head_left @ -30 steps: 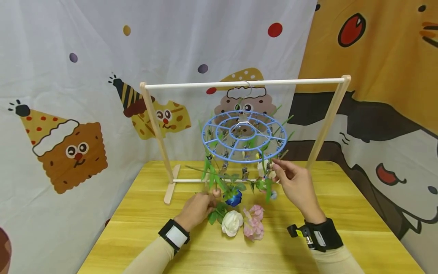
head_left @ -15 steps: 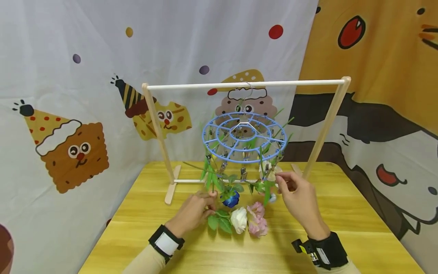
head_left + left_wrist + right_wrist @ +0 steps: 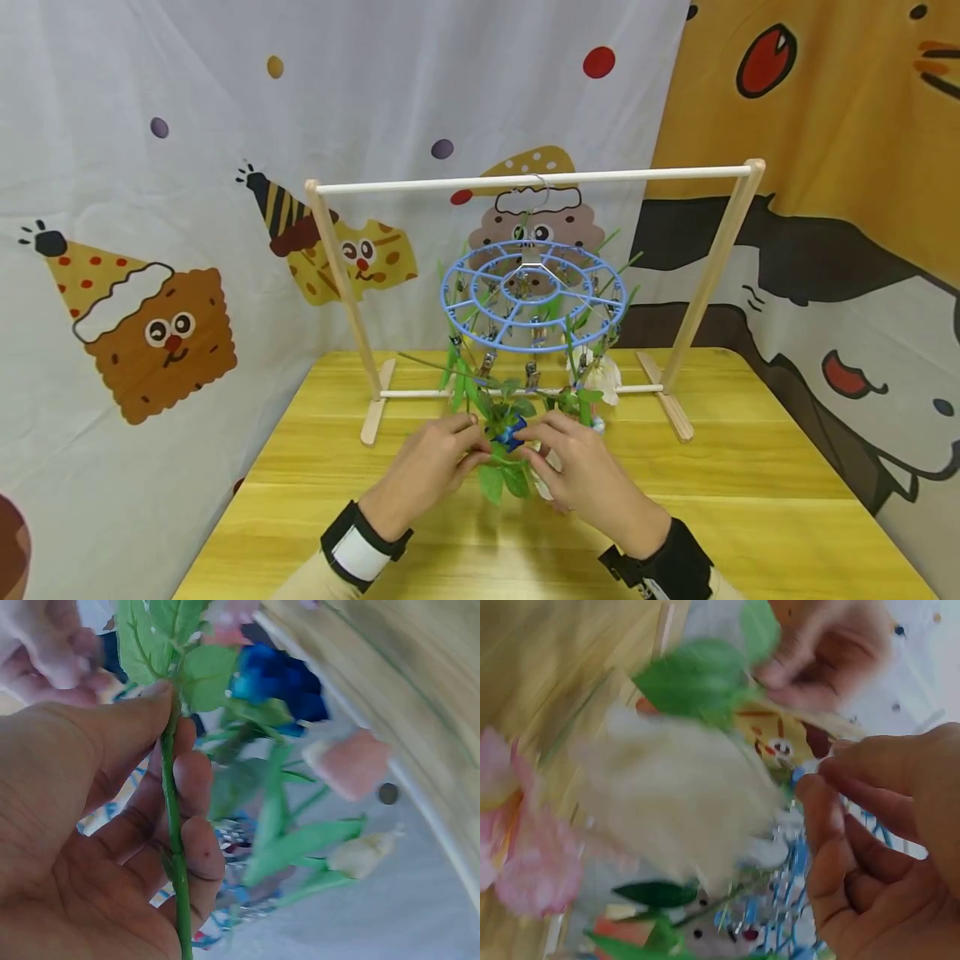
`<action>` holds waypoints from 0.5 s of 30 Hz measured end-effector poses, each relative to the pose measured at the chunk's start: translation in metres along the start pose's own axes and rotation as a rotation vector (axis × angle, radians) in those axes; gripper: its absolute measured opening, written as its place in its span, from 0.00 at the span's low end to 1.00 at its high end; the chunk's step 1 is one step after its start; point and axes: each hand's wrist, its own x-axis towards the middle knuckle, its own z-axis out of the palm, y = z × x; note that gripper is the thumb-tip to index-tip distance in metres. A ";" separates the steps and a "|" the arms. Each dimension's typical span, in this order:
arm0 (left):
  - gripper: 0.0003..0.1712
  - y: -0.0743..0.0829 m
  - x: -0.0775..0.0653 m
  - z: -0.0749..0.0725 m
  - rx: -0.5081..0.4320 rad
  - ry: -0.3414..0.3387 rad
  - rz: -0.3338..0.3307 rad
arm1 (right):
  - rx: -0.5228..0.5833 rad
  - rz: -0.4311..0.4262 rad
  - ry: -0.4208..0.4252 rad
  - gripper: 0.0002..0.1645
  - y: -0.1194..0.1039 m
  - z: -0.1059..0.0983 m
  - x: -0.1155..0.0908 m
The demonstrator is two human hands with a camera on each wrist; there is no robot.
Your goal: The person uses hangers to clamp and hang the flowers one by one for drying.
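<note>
My left hand (image 3: 431, 462) grips the green stem (image 3: 174, 802) of a white rose (image 3: 675, 799), thumb and index finger pinching it just under the leaves (image 3: 199, 679). The bloom is blurred in the right wrist view and partly behind my right hand in the head view. My right hand (image 3: 588, 475) is close to the left, fingers loosely bent, nothing visible between them. Right behind both hands a blue rose (image 3: 510, 433) hangs head down. Above is a round blue clip hanger (image 3: 525, 349) with metal clips (image 3: 532, 375) and several hanging flowers.
A wooden rack (image 3: 708, 275) carries the hanger from its white top bar (image 3: 637, 175). White and pale flowers (image 3: 602, 379) hang at the hanger's right side. A pink flower (image 3: 544, 862) shows near the white rose. A patterned curtain (image 3: 375, 100) stands behind the wooden table (image 3: 750, 517).
My right hand has left the hanger's right side and moved left and down to the white rose. The left hand keeps the stem and has shifted slightly right and up.
</note>
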 end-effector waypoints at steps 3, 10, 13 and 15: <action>0.07 0.008 0.003 -0.005 0.021 0.038 0.014 | -0.093 -0.029 -0.070 0.14 -0.007 0.008 0.004; 0.08 0.020 0.006 -0.018 0.119 0.143 0.051 | -0.122 -0.043 -0.056 0.12 -0.008 0.012 0.005; 0.13 0.018 0.008 -0.025 0.145 0.244 0.019 | -0.055 -0.002 -0.047 0.12 -0.004 0.011 0.003; 0.18 0.015 0.009 -0.030 0.102 0.333 -0.035 | -0.003 0.043 -0.044 0.12 -0.002 0.009 0.001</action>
